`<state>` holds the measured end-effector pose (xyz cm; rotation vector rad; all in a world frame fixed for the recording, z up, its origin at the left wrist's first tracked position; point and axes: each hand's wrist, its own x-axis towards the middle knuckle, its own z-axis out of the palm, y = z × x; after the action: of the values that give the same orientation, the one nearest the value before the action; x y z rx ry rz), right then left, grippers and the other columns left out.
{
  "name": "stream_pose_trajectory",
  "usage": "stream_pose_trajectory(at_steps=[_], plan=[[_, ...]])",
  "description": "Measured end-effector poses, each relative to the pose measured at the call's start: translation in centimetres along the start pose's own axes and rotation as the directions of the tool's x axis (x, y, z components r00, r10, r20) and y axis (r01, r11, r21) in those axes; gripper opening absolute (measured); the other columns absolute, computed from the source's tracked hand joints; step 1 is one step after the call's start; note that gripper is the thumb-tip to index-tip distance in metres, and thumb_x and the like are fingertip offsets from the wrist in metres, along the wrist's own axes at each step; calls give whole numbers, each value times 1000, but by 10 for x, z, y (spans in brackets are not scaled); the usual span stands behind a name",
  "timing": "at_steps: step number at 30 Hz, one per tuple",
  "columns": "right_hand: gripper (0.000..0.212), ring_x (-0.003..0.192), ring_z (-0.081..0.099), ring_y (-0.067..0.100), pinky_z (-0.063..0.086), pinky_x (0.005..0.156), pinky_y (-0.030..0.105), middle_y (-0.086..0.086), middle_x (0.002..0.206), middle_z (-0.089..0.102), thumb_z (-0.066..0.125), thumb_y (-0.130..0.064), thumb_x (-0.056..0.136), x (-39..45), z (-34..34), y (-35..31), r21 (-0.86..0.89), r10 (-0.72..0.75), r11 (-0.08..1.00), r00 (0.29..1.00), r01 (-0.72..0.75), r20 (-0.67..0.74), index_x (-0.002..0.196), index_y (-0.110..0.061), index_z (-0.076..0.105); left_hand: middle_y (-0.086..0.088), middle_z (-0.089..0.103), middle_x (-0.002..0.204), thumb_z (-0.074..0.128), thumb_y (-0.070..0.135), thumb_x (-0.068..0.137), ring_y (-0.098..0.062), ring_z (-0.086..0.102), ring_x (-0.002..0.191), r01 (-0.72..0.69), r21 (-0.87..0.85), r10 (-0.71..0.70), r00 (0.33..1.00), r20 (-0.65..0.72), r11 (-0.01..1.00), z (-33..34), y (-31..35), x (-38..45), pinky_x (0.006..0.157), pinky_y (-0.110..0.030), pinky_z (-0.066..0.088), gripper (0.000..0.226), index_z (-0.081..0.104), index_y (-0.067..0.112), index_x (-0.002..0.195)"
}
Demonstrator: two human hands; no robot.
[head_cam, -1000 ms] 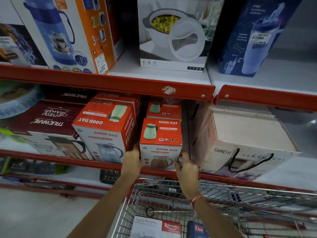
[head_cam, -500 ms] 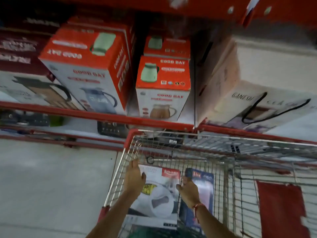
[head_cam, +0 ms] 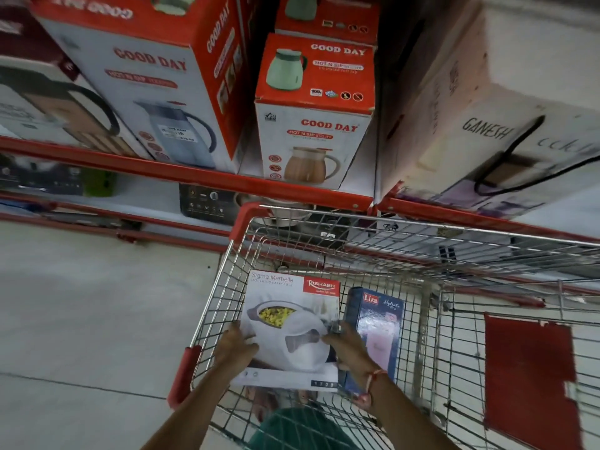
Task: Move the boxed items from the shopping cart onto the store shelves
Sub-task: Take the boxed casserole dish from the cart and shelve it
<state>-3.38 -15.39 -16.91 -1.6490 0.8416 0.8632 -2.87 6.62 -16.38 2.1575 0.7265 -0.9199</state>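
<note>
Flat white casserole box (head_cam: 289, 332): red brand patch, yellow food in picture
Tall dark-blue bottle box (head_cam: 378, 323): red logo, pink bottle picture
Silver wire shopping cart (head_cam: 418, 254): red corner guards
Small upright jug box (head_cam: 316, 112): red top, white front, green and tan jugs
Metal shelf edge (head_cam: 194, 177): red

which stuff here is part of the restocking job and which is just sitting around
Part of the job:
- white casserole box, gripped by left hand and right hand
- blue Liza box beside it
- shopping cart
- shelf

Just there:
- small Good Day box, large Good Day box
- Ganesh box
</note>
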Motion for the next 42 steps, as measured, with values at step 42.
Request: stream_pose_trajectory(at_steps=[42], plan=[[45,88,60,-17,45,58,-3,-40,92,63,70,-23,82,-311,-104,-228,-301,-851,287,98,909,-516,96,-59,47,11,63,57,79,-2,68,6,63,55,-956,-10,752,237,-615,294,-258,190,-227,56,-16,54,90,39,51,128]])
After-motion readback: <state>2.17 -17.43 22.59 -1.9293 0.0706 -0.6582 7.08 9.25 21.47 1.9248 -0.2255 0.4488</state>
